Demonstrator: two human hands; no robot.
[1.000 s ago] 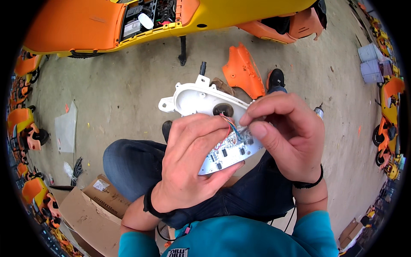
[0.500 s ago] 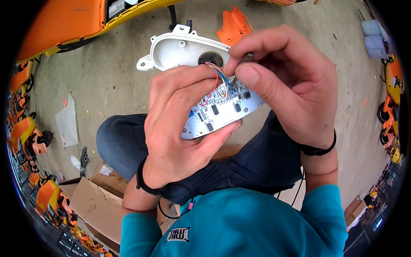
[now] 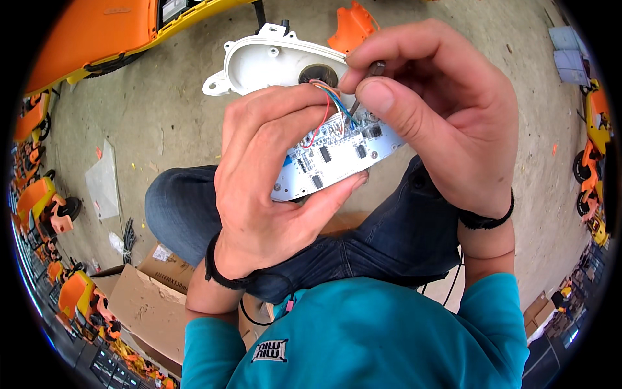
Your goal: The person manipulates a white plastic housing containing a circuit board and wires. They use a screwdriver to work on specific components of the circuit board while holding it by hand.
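My left hand [image 3: 259, 162] is closed around a white circuit board [image 3: 340, 164], thumb along its near edge and fingers over the far left side. The board's component side faces up, tilted, with black chips and solder points. Thin coloured wires [image 3: 337, 102] run from it toward a round dark part of a white plastic housing [image 3: 256, 71] just beyond. My right hand [image 3: 453, 117] pinches a slim grey metal tool [image 3: 376, 69], like a screwdriver bit, between thumb and index finger. Its lower end points down at the board beside the wires; whether it touches cannot be seen.
An orange plastic piece [image 3: 353, 27] lies on the concrete floor beyond my right hand. A large orange and yellow body [image 3: 97, 39] stands at the far left. Cardboard boxes [image 3: 146, 305] are by my left side, near a clear plastic sheet [image 3: 103, 181]. Orange and yellow vehicles line both sides.
The board, both hands and the housing sit slightly higher in the picture. The grips are the same, and the metal tool still points at the board by the wires.
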